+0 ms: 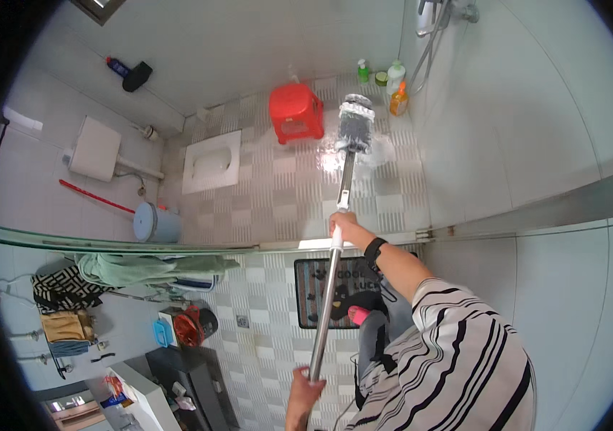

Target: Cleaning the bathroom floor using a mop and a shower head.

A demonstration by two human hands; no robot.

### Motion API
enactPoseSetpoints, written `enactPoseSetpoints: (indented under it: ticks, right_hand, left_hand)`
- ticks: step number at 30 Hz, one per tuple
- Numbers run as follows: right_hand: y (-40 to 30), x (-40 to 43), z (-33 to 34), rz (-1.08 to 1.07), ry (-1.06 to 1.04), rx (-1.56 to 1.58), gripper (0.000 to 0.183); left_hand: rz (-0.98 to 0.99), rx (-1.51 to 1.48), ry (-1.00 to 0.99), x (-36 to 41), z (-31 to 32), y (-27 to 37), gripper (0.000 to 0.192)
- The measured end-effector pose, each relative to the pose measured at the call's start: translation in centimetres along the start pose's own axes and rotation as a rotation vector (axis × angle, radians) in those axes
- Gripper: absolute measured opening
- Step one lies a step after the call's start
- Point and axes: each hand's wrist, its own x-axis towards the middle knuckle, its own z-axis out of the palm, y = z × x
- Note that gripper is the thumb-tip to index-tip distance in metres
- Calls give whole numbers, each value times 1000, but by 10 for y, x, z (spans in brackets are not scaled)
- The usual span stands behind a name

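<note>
My left hand grips the lower part of a metal mop pole. Farther up, at the white collar of the same pole, my right hand is closed, with a black band on that wrist. At the pole's far end the grey mop head, with white suds on it, rests on the wet tiled floor of the shower area. Foam and a bright wet patch lie around it. A red plastic stool stands left of the mop head, and an orange pump bottle stands to its right.
A squat toilet is set in the floor at the left, with a blue bucket nearby. The door track and glass edge cross the view. A doormat lies beneath me; a bin stands left. A shower hose hangs upper right.
</note>
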Motion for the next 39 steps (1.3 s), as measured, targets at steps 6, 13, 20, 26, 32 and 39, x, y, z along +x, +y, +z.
enactPoseSetpoints:
  ticks: [6,13,20,26,32,39]
  right_hand:
    - [-105,55,-28,-107,54,-6,11]
    - [-97,40,-29,-96,140,-80,8]
    - [-69,40,-54,-133,289,-111,8]
    - [3,-21,-46,-186,358,-228,16]
    - [90,-98,-37,-32,350,-252,19]
    - [139,-168,-25,34,382,-311,21]
  left_hand:
    - [106,19,-23,-85,-22,7,52]
    - [-44,82,-86,-102,-48,16,51]
    - [-40,-31,-129,-85,-34,40,48]
    - [-260,-240,-256,-17,-11,6,49]
    - [-183,-246,-243,49,28,-9,54]
    - [-146,-289,-273,76,39,0,55]
